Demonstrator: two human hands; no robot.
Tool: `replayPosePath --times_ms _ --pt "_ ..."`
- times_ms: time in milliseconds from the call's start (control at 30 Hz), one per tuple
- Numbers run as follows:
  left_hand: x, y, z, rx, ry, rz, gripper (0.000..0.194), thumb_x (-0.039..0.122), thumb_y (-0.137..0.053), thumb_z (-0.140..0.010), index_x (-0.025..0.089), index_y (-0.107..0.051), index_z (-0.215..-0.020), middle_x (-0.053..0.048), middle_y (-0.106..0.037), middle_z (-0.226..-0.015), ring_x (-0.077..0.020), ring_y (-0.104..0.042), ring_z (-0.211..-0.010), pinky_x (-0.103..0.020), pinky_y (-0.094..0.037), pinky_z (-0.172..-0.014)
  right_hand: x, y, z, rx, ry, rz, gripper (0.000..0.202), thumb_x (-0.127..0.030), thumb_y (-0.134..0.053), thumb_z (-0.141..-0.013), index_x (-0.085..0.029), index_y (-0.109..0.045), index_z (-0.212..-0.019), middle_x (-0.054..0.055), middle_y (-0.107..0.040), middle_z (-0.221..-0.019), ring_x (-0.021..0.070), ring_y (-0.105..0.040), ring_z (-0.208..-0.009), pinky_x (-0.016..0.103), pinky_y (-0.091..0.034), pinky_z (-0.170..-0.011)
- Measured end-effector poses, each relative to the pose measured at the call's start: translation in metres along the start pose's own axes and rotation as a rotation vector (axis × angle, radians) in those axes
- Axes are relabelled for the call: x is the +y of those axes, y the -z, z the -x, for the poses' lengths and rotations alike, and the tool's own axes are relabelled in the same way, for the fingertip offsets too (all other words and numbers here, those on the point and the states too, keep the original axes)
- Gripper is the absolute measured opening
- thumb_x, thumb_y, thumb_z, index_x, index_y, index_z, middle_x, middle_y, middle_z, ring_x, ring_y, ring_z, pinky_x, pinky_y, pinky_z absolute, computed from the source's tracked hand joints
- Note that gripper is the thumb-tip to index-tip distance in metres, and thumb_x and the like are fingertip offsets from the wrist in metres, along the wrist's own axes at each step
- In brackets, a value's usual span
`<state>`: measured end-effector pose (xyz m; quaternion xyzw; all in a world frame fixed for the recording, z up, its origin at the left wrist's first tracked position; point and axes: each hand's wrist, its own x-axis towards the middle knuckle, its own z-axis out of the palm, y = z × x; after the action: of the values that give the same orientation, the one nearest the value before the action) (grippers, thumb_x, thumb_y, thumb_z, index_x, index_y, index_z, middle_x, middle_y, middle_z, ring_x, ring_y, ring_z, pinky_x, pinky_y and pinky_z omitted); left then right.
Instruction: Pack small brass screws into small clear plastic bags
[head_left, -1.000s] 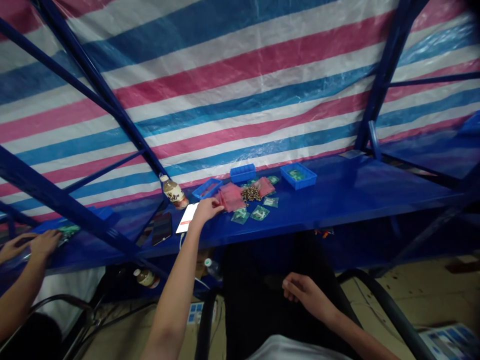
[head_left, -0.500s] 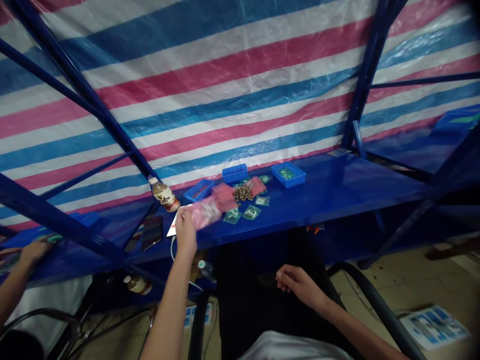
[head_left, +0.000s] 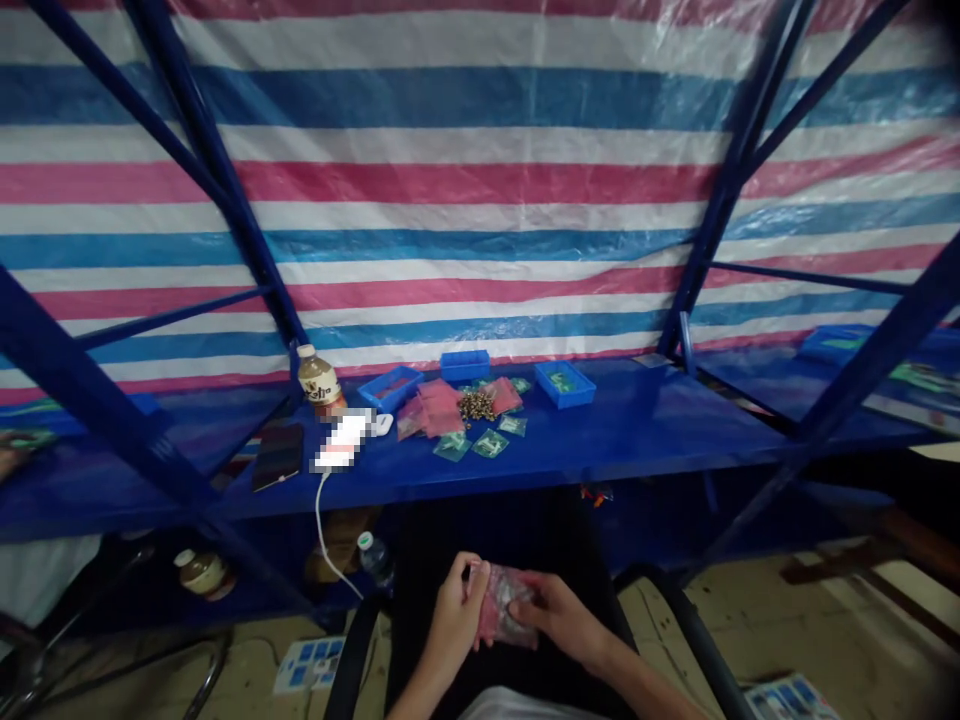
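Note:
A pink, partly see-through plastic bag is held low over my lap between both hands. My left hand grips its left side, thumb on top. On the other side my right hand pinches it with the thumb pressed on its face. What the bag contains is too blurred to tell. Up on the blue table lie more pink bags, a heap of small brass-coloured metal pieces and several small green-tinted bags with pale pieces inside.
Blue trays stand toward the back of the blue table. At the left are a drink bottle, a dark phone and a pixelated white device with a cable. Blue metal posts flank the table; chair armrests flank me.
My left hand has come down from the table to my lap with the pink bag. My right hand has taken hold of the bag too. The camera view has levelled.

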<state>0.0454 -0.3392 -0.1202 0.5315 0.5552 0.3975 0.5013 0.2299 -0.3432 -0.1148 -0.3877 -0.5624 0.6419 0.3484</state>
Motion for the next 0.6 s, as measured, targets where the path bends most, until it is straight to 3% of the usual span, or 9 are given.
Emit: replayPosePath --times_ms 133,233,400,600 --pt "0.013 0.021 0.003 -0.303 -0.047 -0.058 0.037 0.049 -0.065 -0.076 0.015 -0.06 -0.089 0.006 -0.05 -0.053 -0.0067 -0.041 -0.045 -0.018 -0.025 -0.044 0.003 0.012 0.001 -0.153 -0.1 0.143 0.038 -0.041 -0.078 -0.064 -0.013 -0.071 -0.089 -0.001 -0.061 -0.068 0.0114 -0.05 -0.063 0.022 -0.04 -0.059" --pt "0.012 0.025 0.004 -0.461 -0.046 -0.108 0.028 0.041 -0.067 -0.074 0.013 -0.063 -0.078 0.004 -0.049 -0.056 -0.0071 -0.038 -0.051 -0.021 -0.024 -0.048 0.005 0.017 -0.002 -0.125 -0.11 0.128 0.035 -0.035 -0.079 -0.063 -0.015 -0.071 -0.09 -0.002 -0.062 -0.07 0.0111 -0.05 -0.063 0.022 -0.038 -0.059" --pt "0.003 0.021 -0.002 -0.372 -0.08 -0.093 0.035 0.044 -0.068 -0.073 0.014 -0.054 -0.061 0.005 -0.039 -0.056 -0.0077 -0.033 -0.054 -0.023 -0.021 -0.05 0.003 0.021 -0.011 0.068 -0.019 0.053 0.032 -0.042 -0.078 -0.066 -0.015 -0.067 -0.08 0.001 -0.065 -0.072 0.0143 -0.055 -0.066 0.027 -0.043 -0.066" --pt "0.0 0.023 -0.008 -0.174 0.009 0.087 0.038 0.049 -0.074 -0.066 0.013 -0.064 -0.073 0.0 -0.059 -0.066 -0.0135 -0.052 -0.063 -0.024 -0.038 -0.059 -0.004 0.011 -0.008 -0.038 0.013 -0.035 0.035 -0.048 -0.07 -0.075 -0.014 -0.068 -0.085 0.002 -0.063 -0.072 0.0129 -0.054 -0.063 0.027 -0.042 -0.064"
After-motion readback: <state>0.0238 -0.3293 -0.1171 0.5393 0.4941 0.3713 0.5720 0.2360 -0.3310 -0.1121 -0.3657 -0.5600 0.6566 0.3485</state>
